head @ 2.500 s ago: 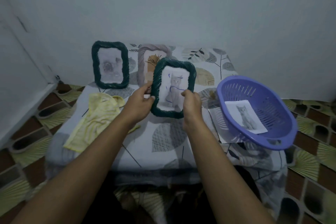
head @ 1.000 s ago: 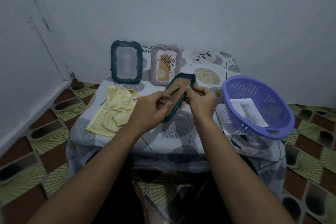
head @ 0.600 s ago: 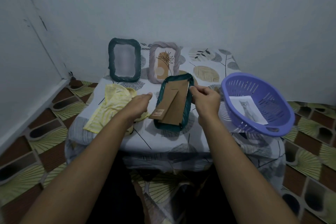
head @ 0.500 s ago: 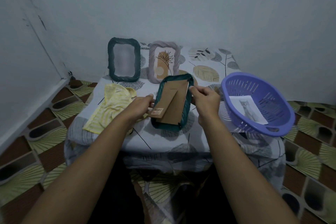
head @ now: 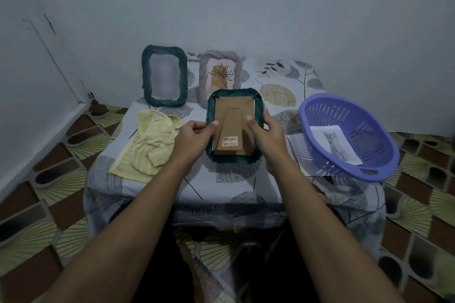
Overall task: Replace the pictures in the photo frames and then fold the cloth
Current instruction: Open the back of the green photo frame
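Fingers [head: 213, 125] grip a green woven frame [head: 234, 159], brown back [head: 234, 118] upward.

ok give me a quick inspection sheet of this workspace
surface: leaf-print tablecloth, draped over the edges
job's things: green frame back side up, in both hands; dark frame and mauve frame standing at the back; cat picture in the purple basket; yellow cloth crumpled, left
clutter: paper sheet under the basket
hands: left hand and right hand grip the green frame's side edges
cables: nothing seen
surroundings: grey wall, patterned floor tiles
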Tool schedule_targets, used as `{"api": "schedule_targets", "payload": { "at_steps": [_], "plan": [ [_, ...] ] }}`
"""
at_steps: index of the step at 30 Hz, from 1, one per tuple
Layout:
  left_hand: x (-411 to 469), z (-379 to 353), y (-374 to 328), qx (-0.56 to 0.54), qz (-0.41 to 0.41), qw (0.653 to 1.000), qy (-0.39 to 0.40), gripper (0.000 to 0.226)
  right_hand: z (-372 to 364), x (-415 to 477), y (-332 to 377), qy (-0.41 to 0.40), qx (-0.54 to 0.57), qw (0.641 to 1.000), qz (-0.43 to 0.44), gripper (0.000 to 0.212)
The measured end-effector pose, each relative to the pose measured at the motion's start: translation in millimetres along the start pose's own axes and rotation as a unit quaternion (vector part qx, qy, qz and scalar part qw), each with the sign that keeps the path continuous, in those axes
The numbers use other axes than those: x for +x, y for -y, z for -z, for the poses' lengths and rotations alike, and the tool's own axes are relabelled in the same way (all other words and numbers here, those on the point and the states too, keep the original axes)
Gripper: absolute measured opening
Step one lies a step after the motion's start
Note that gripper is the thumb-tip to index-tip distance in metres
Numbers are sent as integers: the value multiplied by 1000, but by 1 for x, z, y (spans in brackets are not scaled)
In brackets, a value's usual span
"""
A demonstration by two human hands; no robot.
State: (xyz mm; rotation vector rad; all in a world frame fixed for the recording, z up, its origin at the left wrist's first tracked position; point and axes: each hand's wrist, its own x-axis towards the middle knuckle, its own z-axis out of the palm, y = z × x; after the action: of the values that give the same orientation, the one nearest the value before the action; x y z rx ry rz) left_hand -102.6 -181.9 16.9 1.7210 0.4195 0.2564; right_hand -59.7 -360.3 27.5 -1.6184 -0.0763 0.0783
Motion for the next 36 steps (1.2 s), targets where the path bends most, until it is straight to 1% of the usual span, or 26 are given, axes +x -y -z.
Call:
{"api": "schedule_targets", "payload": {
  "at_steps": [1, 2, 4, 8, 11, 14, 16, 20, 22, 24, 27, 30, 33, 36],
  "plan": [
    [1, -1, 1, 3, 2, 1000, -3, 60, 0, 0, -2, -1, -20, 1000, -1, 60],
    [0, -2, 2, 7, 2, 1000, -4, 62, 0, 1, -5, -6, -40, 999, 2, 69],
    [-1, -5, 3, 22, -1, 1000, -7, 57, 2, 2, -11, -18, -71, 997, 11, 85],
    [-6, -11, 4, 85, -41, 994, -49, 57, 4, 1, -19, -44, -123, 991, 18, 95],
    [-6, -15, 9, 121, -49, 990, -55, 57, 6, 6, -35, -52, -152, 987, 1, 106],
    [-6, -19, 17, 153, -47, 986, -45, 57, 11, 6, -52, -47, -177, 983, -13, 102],
    [-8, -23, 23, 171, -43, 984, -37, 56, 11, -6, -46, -46, -210, 976, -28, 99],
    [-10, -30, 33, 203, -50, 977, -28, 56, 15, -12, -45, -27, -280, 958, -56, 71],
    [-9, -33, 35, 211, -50, 976, -27, 57, 16, -10, -48, -31, -322, 945, -56, 62],
    [-8, -35, 37, 217, -49, 974, -28, 57, 16, -6, -51, -26, -368, 928, -55, 61],
    [-5, -39, 39, 225, -43, 973, -29, 56, 18, -5, -53, -18, -427, 902, -54, 67],
    [-2, -42, 41, 246, -41, 968, -28, 59, 22, -3, -58, -17, -478, 878, -26, 69],
    [1, -43, 41, 262, -33, 964, -24, 59, 27, 1, -63, -18, -508, 861, -3, 71],
    [3, -43, 42, 269, -24, 963, -21, 60, 30, 5, -64, -8, -537, 844, 8, 81]
  ]
}}
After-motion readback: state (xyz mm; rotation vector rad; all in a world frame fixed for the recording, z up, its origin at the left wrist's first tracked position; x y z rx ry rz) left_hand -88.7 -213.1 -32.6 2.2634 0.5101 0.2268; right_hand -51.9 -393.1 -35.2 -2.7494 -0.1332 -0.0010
